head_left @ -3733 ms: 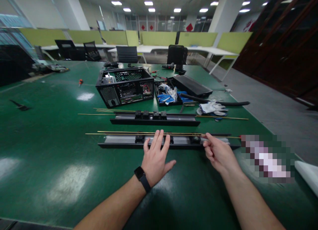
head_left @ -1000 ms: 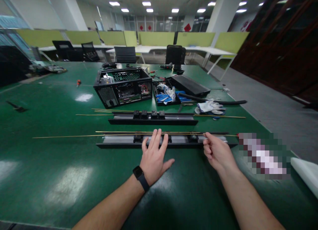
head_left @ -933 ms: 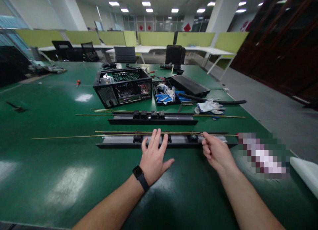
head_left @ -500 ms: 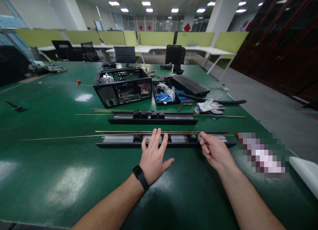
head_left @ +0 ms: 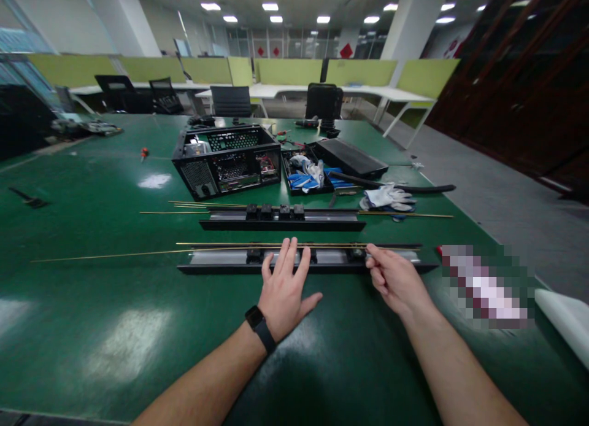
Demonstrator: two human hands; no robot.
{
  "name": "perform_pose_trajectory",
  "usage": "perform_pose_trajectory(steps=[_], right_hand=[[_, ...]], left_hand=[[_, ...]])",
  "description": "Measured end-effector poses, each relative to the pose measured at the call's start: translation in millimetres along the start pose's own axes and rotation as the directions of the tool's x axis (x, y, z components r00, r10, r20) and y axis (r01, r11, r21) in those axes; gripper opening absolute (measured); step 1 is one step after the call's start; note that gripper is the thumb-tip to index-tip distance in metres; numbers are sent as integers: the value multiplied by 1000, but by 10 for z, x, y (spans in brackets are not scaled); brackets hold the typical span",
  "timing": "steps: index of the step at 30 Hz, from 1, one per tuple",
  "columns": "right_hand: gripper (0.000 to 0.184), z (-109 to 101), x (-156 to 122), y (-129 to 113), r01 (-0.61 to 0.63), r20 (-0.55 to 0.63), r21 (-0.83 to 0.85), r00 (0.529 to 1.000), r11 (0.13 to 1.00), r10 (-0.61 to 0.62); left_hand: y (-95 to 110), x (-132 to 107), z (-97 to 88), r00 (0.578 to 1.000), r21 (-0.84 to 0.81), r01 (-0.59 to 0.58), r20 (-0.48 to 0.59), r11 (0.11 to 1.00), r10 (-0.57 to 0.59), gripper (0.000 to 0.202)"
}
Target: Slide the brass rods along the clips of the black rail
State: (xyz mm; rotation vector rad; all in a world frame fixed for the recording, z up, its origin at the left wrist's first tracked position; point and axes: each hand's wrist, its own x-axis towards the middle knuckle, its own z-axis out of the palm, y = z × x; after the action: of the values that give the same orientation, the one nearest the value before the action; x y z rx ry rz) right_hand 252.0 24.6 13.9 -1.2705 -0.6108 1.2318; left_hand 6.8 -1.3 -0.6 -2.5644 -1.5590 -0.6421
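My left hand (head_left: 286, 286) lies flat with fingers spread on the near black rail (head_left: 221, 263), a long strip with black blocks on a green table (head_left: 115, 303). My right hand (head_left: 394, 280) is closed in a pinch on a thin brass rod (head_left: 115, 254) at the rail's right part. That rod runs along the rail and sticks out far to the left over the table. A second brass rod (head_left: 221, 243) lies along the rail's far edge.
A second black rail (head_left: 322, 220) with more brass rods lies farther back. Behind it stand an open computer case (head_left: 227, 159), a tray with blue and white gloves (head_left: 308, 173), a black flat box (head_left: 352, 157) and white gloves (head_left: 389, 197). A pixelated patch (head_left: 488, 285) sits right.
My right hand has slid the brass rod leftward through the rail; its left end now reaches much farther out over the table. The left hand has stayed flat on the rail.
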Motion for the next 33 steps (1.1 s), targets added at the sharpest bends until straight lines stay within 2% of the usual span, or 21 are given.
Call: perform_pose_trajectory(steps=[6, 13, 19, 27, 33], right_hand=[[24, -28, 33, -11, 32, -120, 95, 993, 995, -20], [33, -8, -5, -16, -5, -11, 17, 1000, 1000, 5], [25, -19, 12, -21, 24, -124, 106, 992, 994, -11], [36, 12, -4, -14, 19, -53, 22, 998, 1000, -18], [24, 8, 1, -48, 24, -152, 96, 988, 995, -9]], left_hand=[[5, 1, -11, 1000, -3, 3, 12, 1000, -3, 84], [7, 3, -6, 1000, -8, 7, 8, 1000, -7, 85], [4, 3, -10, 1000, -14, 9, 14, 1000, -9, 83], [0, 3, -1, 1000, -5, 9, 12, 1000, -9, 86], [-7, 1, 2, 1000, -7, 7, 7, 1000, -7, 86]])
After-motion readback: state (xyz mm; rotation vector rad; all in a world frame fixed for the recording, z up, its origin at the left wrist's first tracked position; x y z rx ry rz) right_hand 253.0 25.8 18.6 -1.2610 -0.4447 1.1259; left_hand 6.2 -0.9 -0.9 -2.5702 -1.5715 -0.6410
